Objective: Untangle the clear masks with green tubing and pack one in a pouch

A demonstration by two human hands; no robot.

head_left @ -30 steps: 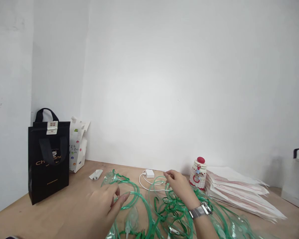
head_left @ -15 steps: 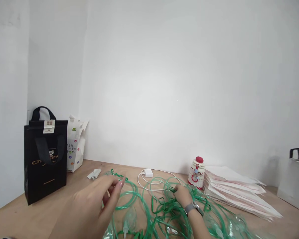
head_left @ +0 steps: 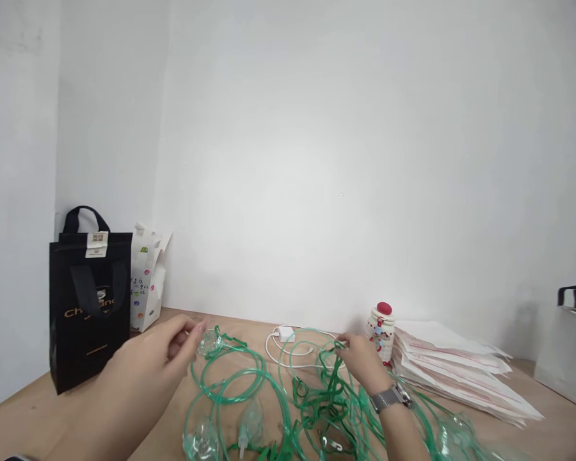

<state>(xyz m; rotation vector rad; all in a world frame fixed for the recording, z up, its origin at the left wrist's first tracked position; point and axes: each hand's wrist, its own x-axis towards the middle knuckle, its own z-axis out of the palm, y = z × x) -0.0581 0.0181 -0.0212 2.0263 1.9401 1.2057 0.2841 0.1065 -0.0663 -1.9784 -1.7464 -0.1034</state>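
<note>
My right hand (head_left: 363, 360), with a grey mesh-band watch on its wrist, pinches a green strap (head_left: 336, 378) and lifts it out of a tangle of green straps and clear green tubing (head_left: 237, 397). My left hand (head_left: 168, 349) is raised at the left, thumb and fingertips drawn together; I cannot make out anything between them. Just beyond its fingertips lies a clear mask (head_left: 210, 344) with a green strap. Two more clear masks lie in front, one upright-looking mask (head_left: 252, 424) with a white connector and another mask (head_left: 204, 442) beside it.
A black gift bag (head_left: 91, 320) and a white printed bag (head_left: 146, 282) stand at the left by the wall. A white charger (head_left: 287, 333) with its cable lies behind the tubing. At the right are a red-lidded bottle (head_left: 380, 333), stacked papers (head_left: 456, 371) and a white bag (head_left: 566, 358).
My left hand has moved left, uncovering the mask and tubing loops there. My right hand has risen slightly, pulling the green strap up from the tangle.
</note>
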